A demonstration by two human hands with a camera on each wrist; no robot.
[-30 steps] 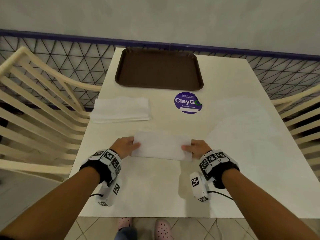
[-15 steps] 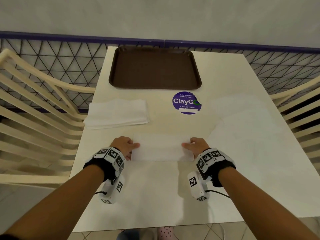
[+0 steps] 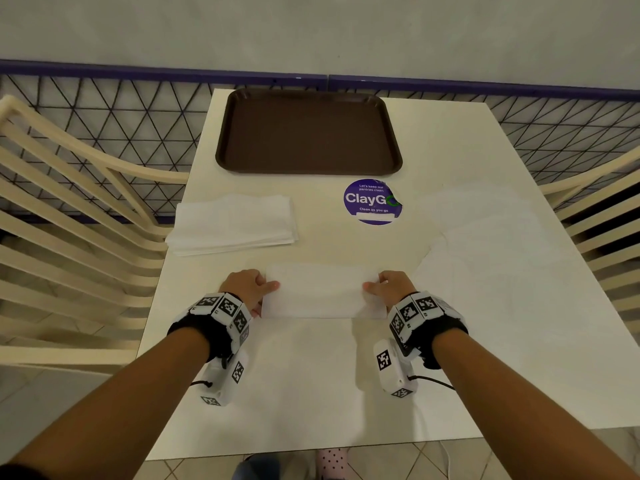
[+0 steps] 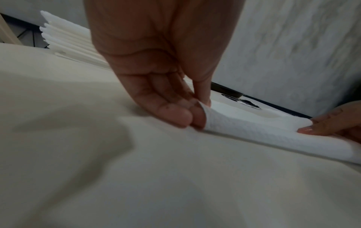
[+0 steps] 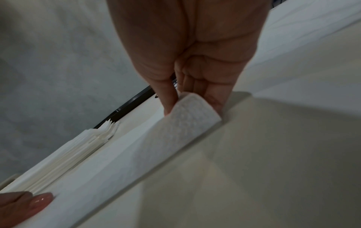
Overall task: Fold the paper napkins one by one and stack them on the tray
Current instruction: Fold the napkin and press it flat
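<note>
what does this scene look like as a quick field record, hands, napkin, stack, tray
left hand: pinches the left end of the napkin
right hand: pinches the right end of the napkin
napkin: white, being folded on the table, near edge curled over
napkin stack: on the table's left side, beyond the left hand
tray: brown, at the far edge, no napkins on it
sticker: round, purple, just in front of the tray

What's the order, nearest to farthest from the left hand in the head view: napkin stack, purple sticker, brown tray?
From the left hand:
1. Napkin stack, just beyond it, toward the table's left edge.
2. Purple sticker, beyond and to the right.
3. Brown tray, at the far end.
</note>
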